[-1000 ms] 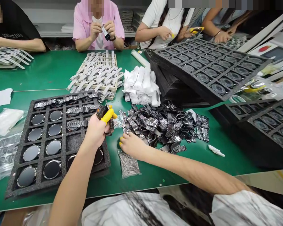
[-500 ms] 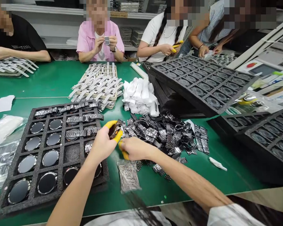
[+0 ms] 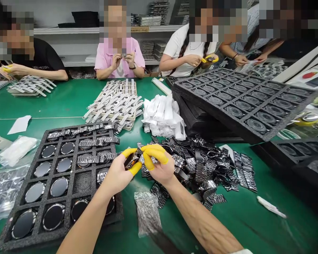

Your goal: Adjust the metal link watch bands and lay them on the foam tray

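Raised since the earlier frame, the right hand now meets the watch, above the worktop between tray and straps; its fingers bunch together, but I cannot tell what they pinch. The left hand has its grip clamped around the watch: should it slacken under pushing, the watch could drop.

A dark watch, orange-marked, sits tilted in the left hand.

Left hand holds a watch; right hand seemingly touches it.
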The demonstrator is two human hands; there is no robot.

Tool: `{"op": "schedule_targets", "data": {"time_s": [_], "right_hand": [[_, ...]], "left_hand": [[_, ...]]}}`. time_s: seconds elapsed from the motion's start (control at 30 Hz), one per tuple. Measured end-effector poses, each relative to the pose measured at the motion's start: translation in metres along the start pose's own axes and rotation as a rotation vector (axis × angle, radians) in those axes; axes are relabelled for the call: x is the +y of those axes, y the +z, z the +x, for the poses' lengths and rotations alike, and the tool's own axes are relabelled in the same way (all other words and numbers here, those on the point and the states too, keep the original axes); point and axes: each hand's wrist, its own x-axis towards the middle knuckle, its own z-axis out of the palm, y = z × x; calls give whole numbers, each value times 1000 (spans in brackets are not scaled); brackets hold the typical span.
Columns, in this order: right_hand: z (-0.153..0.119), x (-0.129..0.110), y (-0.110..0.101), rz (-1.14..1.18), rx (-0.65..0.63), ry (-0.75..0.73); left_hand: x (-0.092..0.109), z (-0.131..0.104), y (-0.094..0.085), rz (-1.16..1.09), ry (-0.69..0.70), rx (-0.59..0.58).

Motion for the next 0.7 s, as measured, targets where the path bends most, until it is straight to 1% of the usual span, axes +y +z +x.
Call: {"op": "schedule_targets", "data": {"time_s": [0.07,0.13,0.2,0.3,0.4,0.47,0.6,0.7], "right_hand": [[-2,4,-1,-19,-18,-34],[-5,6,-3,-40,-9,-40],[-9,8,-4,-53,-23,3],[-14,9,-4,-30,-113,119],[-13,12,-5,22,-184,148],[-9,13,-7,71,-223,192],[0,15,-12,265,-362,372],[4,17,-12,414,-389,422]], "left_hand": [[3,0,0,-38,-26,5],[5,0,-1,-71,-51,13],[6,-1,-1,-89,-78,24],[6,-3,-3,-97,-99,53],[6,-3,-3,-119,-111,53],[7,-3,-4,-169,-163,42],[13,-5,-4,-294,-301,15],[15,-6,-5,-307,-334,-27]]}}
